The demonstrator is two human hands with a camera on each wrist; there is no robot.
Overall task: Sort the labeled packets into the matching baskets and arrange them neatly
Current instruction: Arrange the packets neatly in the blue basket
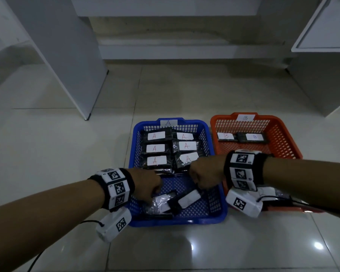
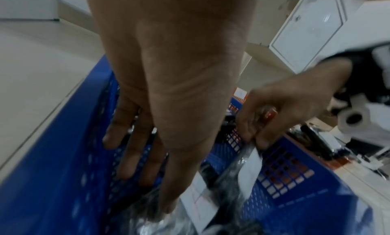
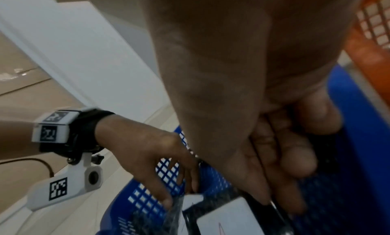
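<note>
Two black plastic-wrapped packets with white paper labels lie loose in the near end of the blue perforated plastic basket (image 1: 214, 210), askew and overlapping: the left packet (image 1: 159, 205) sits under the left hand (image 1: 145, 181), the right packet (image 1: 187, 199) under the right hand (image 1: 204, 176). In the left wrist view the left hand's fingers (image 2: 128, 156) are spread and point down, with the thumb tip on the left packet's crinkled wrap. The right hand's thumb and fingers pinch the top edge of the right packet. Beyond the hands, six packets marked A (image 1: 156, 148) lie in two tidy columns at the far end of the blue basket. Beside it stands the orange plastic basket (image 1: 283, 134) with two packets marked B (image 1: 241, 136), on the glossy tiled floor (image 1: 67, 144).
</note>
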